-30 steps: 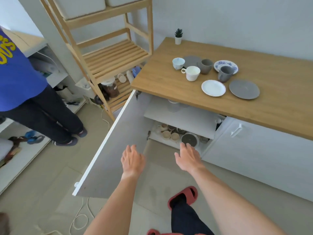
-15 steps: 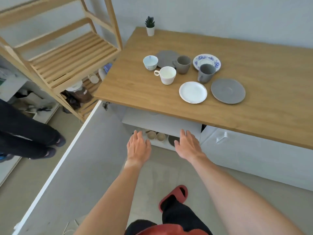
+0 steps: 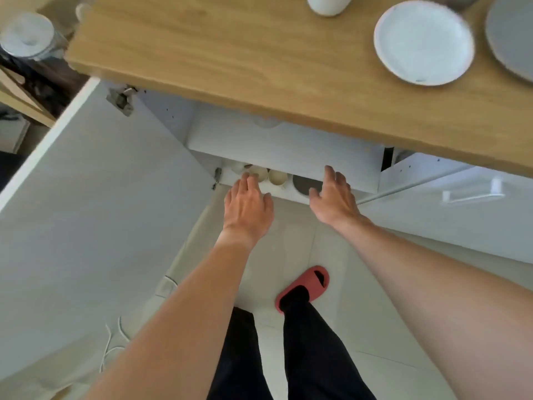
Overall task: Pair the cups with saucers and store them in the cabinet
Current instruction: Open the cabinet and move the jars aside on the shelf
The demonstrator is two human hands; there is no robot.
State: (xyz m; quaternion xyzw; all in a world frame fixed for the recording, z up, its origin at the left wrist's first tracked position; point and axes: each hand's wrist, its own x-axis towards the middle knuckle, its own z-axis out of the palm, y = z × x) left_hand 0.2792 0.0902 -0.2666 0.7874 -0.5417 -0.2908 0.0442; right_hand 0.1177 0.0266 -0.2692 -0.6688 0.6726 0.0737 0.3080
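**Cabinet's open, but nothing paired up yet**

So you're standing right at the open cabinet (image 3: 282,145) with both arms stretched down toward its lower shelf. Your left hand (image 3: 248,206) and right hand (image 3: 334,197) are both empty, fingers spread apart and relaxed, not gripping anything. The door (image 3: 95,203) is swung wide on your left, so access is sorted.

The stuff you actually need sits up on the worktop (image 3: 259,62): a white saucer (image 3: 424,41) with a grey saucer (image 3: 510,36) just beside it at the right edge, and the bottom of a white cup (image 3: 328,4) peeking in at the top. None of it looks paired. Down on the shelf there are a couple of beige cups (image 3: 271,177) and a dark round dish (image 3: 307,184), near your fingertips.

I'd call this basically the start: door open, the pairing and the storing all left to do.
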